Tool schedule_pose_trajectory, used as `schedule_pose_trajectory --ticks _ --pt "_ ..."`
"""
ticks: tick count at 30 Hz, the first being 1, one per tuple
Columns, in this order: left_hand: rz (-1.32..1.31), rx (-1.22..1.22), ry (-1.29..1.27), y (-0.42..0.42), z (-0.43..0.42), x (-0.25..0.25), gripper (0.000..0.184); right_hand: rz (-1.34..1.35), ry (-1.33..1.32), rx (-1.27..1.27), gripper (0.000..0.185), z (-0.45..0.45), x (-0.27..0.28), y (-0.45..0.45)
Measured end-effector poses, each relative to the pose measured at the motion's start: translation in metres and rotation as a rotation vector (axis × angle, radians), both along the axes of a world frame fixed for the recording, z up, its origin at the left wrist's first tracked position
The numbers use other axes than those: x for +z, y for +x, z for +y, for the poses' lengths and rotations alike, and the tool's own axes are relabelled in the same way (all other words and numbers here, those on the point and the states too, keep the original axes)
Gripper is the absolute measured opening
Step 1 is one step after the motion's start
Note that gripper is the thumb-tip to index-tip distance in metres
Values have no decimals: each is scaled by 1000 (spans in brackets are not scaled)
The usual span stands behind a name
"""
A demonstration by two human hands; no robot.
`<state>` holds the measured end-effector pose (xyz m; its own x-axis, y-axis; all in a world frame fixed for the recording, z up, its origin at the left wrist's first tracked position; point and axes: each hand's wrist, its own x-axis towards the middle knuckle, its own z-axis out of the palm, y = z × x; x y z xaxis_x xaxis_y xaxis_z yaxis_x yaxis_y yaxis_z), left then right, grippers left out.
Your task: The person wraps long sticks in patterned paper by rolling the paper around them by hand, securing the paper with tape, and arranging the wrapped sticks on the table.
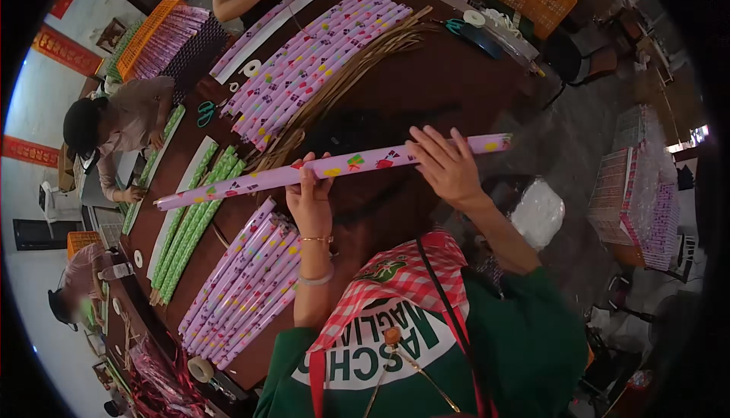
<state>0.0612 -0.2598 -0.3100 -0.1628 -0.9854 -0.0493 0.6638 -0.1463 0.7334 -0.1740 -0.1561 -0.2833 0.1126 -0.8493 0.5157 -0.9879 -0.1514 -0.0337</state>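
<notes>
Roll [365,162] looks light for its length, probably paper or film wound tight; should be fairly stiff end to end but may dent or crease if squeezed. Wrap has a sheen, so likely a bit slick; loose fingers could let it turn or slide. Best hold: two spots either side of the middle, light pressure, ends left free, since one-end lifting would probably make it tip. Left grip [306,209] part closed around it, palm side up under it, thumb over the near face, fingertips showing at the far side. Right grip [454,178] open, fingers long and slightly spread, laid over the roll toward its right end; not wrapped round. Roll is held above the worktop [471,91], slightly tilted, left end passing over the green bundle [201,228], right end well to the right of that bundle. Looks: long, slim, straight, lilac-pink, glossy, with small red, yellow, green and dark purple prints; seems thinner toward the left end, tip there brownish. Inside of the ends can't be made out. Similar print on the near stack [247,289], right of the green bundle, and the far stack [319,60], beyond it.
</notes>
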Motion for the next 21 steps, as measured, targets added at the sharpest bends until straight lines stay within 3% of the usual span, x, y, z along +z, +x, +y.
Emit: schedule_pose_trajectory --ticks 2,4,7,14,21 --pt "-13 48 25 13 -3 -2 23 113 4 -111 42 9 -5 -24" --pt "-50 110 -9 30 -10 -7 22 91 92 -302 44 20 -4 -53" --pt "-75 156 -14 37 -13 -5 21 -67 19 -417 48 30 -7 -73" --pt "-59 74 50 8 -4 0 21 -111 15 35 62 -17 26 -5" --pt "-64 33 146 9 4 5 24 -19 -86 276 38 -28 18 -5"
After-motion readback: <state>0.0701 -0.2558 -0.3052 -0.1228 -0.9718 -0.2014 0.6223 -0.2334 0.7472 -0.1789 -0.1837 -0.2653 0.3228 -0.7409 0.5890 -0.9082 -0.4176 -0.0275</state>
